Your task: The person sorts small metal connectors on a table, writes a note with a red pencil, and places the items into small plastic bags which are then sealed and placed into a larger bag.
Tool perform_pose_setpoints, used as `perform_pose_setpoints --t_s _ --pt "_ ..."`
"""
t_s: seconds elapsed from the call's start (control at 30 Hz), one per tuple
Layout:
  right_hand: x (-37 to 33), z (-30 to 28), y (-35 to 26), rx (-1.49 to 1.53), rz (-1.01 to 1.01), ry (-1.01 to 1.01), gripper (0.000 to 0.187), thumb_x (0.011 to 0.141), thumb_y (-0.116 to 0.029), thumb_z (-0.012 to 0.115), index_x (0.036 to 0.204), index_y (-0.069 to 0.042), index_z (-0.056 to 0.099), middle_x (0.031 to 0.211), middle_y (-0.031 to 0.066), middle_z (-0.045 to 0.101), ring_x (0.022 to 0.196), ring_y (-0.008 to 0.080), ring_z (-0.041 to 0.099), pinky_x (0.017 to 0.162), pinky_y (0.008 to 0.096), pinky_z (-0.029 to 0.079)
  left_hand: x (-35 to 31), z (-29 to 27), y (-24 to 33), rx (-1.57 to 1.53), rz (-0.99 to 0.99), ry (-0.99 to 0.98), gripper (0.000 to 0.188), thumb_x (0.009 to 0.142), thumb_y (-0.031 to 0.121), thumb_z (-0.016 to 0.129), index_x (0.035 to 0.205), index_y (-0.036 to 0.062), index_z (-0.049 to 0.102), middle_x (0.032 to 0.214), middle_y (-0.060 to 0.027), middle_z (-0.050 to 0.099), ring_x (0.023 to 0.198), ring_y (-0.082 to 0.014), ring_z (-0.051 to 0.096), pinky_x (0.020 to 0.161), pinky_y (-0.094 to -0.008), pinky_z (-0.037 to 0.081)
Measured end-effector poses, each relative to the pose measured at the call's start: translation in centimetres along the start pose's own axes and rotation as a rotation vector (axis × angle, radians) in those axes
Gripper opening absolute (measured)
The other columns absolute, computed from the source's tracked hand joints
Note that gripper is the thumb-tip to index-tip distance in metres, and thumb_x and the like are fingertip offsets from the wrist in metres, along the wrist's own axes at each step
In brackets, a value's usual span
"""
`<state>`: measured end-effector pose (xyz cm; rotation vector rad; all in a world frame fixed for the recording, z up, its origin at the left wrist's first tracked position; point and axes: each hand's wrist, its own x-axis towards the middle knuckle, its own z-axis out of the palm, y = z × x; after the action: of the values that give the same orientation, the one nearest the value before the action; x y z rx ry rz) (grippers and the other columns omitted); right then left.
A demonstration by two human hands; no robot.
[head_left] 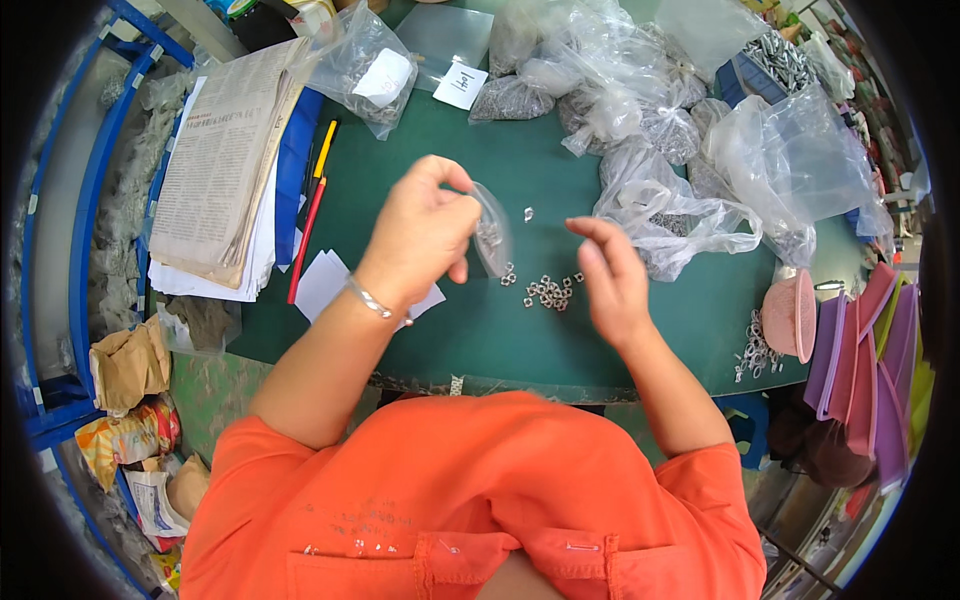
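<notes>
Pinched in my left hand is a small clear plastic bag, slightly blurred, with some small metal pieces inside. My right hand is open over the green table, its thumb and forefinger apart with nothing seen between them. Just to its left lies a small pile of silvery metal pieces, shaped like little rings or nuts. A few stray ones lie under the bag, and a single metal piece sits farther off between my hands. White paper slips lie partly hidden behind my left wrist.
Newspapers are stacked on the left beside a red pen and a yellow pen. Clear bags of metal parts crowd the far right. A pink basket stands near the right edge beside scattered metal rings.
</notes>
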<state>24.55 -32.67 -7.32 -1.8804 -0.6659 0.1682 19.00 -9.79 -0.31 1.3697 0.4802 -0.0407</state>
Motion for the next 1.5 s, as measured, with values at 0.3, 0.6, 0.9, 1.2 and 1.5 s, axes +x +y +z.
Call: perform_pose_setpoints --t_s 0.3,0.6,0.9,1.2,1.5 --pt "-0.6 4.7 0.8 -0.535 -0.506 -0.408 0.050 0.083 -0.022 0.071 0.127 -0.004 0.055 0.141 0.0218 0.045 0.133 0.0389 0.042 0.107 0.0467 0.039 0.9 -1.3 0.7 -0.152 -0.058 -0.041 0.018 0.081 0.000 0.051 0.099 -0.0011 0.046 0.062 -0.0006 0.048 0.043 -0.0068 0.038 0.037 -0.0284 0.041" --pt "3.1 3.8 2.5 -0.527 -0.748 -0.301 0.016 0.074 -0.012 0.070 0.073 -0.009 0.055 0.069 0.0053 0.048 0.066 0.0246 0.056 0.055 0.0351 0.048 0.9 0.1 -0.2 -0.047 -0.013 -0.026 0.030 0.079 0.000 0.053 0.109 -0.0010 0.045 0.063 -0.0006 0.047 0.042 -0.0075 0.039 0.040 -0.0262 0.042" --pt "5.1 3.0 4.5 -0.086 0.032 0.129 0.020 0.079 -0.006 0.067 0.066 -0.007 0.052 0.060 0.0037 0.051 0.055 0.0119 0.052 0.049 0.0287 0.042 2.1 1.6 -2.3 0.418 -0.105 -0.099 0.022 0.092 0.020 0.065 0.096 -0.0007 0.058 0.069 -0.0057 0.064 0.050 -0.0090 0.056 0.046 -0.0235 0.046" --pt "6.7 2.6 0.8 1.447 0.871 0.551 0.027 0.100 -0.026 0.049 0.084 -0.005 0.054 0.070 0.0054 0.055 0.057 0.0147 0.051 0.046 0.0271 0.037 4.4 4.8 -3.8 0.551 -0.012 -0.159 0.043 0.096 0.039 0.057 0.085 -0.0024 0.060 0.067 -0.0090 0.064 0.053 -0.0143 0.063 0.048 -0.0266 0.052" --pt "5.9 2.5 2.0 0.773 0.717 -0.032 0.039 0.092 -0.038 0.065 0.084 -0.001 0.063 0.059 -0.0009 0.048 0.046 0.0059 0.037 0.039 0.0223 0.025 5.1 5.0 -4.2 0.412 -0.140 -0.216 0.035 0.100 0.028 0.049 0.087 -0.0023 0.060 0.069 -0.0089 0.063 0.052 -0.0151 0.062 0.047 -0.0273 0.052"
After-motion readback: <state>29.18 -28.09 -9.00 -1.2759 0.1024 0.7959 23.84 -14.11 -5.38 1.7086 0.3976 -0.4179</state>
